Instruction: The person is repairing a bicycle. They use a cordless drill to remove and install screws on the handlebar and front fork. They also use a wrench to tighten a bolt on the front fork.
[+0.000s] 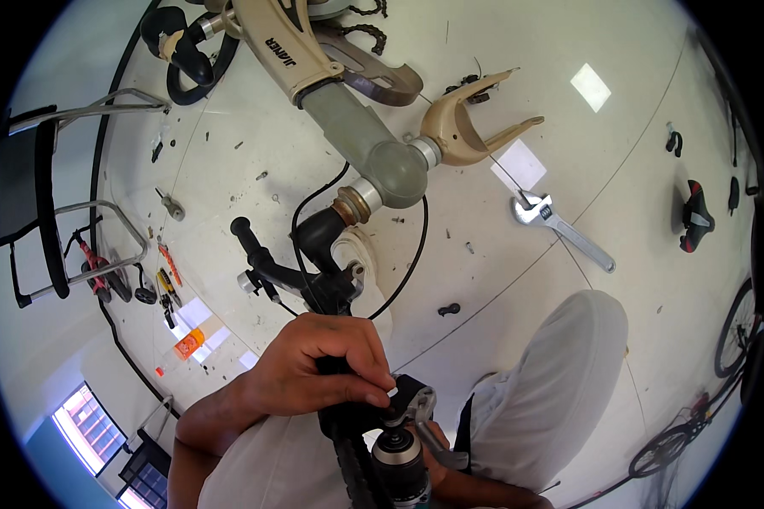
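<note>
A handlebar with black grips and cables joins a grey and tan bicycle frame in front of me. My left hand is over the near side of the bar, thumb and forefinger pinched on a small pale piece too small to name. Those fingertips are beside a black clamp with a silver brake lever. Just below, a power drill points its black chuck up at the clamp. My right hand is closed round the drill, mostly hidden behind it and the lever.
On the pale tiled floor lie an adjustable wrench, a bicycle saddle, a screwdriver, an orange-labelled bottle and several small parts. A metal-framed chair stands left; bicycle wheels are at right. My bent knee is nearby.
</note>
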`<state>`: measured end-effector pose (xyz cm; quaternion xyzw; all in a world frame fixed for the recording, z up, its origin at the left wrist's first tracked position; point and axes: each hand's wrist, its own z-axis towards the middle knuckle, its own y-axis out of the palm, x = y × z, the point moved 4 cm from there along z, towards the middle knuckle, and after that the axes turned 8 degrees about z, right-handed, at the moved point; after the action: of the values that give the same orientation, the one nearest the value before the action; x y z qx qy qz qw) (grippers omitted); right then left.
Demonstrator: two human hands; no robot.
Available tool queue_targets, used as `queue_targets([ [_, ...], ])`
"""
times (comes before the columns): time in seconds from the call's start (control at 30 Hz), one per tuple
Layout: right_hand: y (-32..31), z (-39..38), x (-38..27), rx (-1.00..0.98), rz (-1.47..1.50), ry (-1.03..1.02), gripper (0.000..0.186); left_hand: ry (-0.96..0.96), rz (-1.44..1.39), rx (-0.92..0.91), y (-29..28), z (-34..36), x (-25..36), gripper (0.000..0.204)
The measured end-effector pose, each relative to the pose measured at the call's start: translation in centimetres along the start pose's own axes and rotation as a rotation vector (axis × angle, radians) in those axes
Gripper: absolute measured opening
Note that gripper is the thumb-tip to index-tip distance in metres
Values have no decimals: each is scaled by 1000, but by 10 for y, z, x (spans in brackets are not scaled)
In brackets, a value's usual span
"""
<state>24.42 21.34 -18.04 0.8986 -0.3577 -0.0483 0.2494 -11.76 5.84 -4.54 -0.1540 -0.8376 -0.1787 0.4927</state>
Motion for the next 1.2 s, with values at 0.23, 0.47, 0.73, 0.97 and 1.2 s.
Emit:
queue_targets([
  [0.23, 82, -27, -67, -183, -907, -440, 21, 17, 57, -68, -3, 0, -1, 16],
  [0.47, 143, -52, -125, -168, -1289, -1050, 25, -17, 38, -78, 1, 2, -2, 17],
  [0.73, 159, -50, -129, -33, -1272, -1142, 31, -12, -3, -89, -3, 2, 0, 15],
  [0.97, 135, -56, -124, -173, -1223, -1131, 33, 23, -9, -167, -4, 4, 0, 14],
  [1.2, 123, -49, -123, -265, -1436, -1114, 39, -6, -63, -213, 5, 8, 0, 15],
])
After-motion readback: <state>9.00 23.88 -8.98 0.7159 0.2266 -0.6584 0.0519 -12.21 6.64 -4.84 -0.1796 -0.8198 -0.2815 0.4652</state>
